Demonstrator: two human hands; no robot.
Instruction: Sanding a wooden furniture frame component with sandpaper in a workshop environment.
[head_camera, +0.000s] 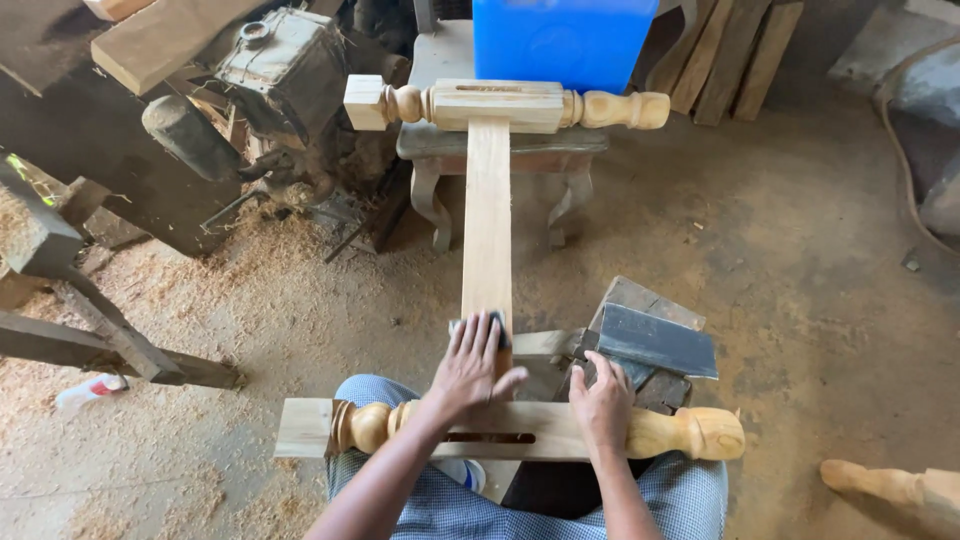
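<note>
Under the left hand (474, 362), pressed flat with fingers spread, lies a dark sanding pad (497, 325) on a long flat board (487, 215). Just beside it, the right hand (602, 401) rests open on the near turned post (520, 430), clasping nothing. Beyond the right fingertips sit dark blocks (655, 340). Far up the board, another turned post (505, 105) lies on a small stool (440, 150).

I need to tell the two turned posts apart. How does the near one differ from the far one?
The near post lies across the person's lap under the right hand; the far post rests on a small stool, untouched. The near one looks larger, being closer. Both are pale turned wood, joined by one flat board.
</note>
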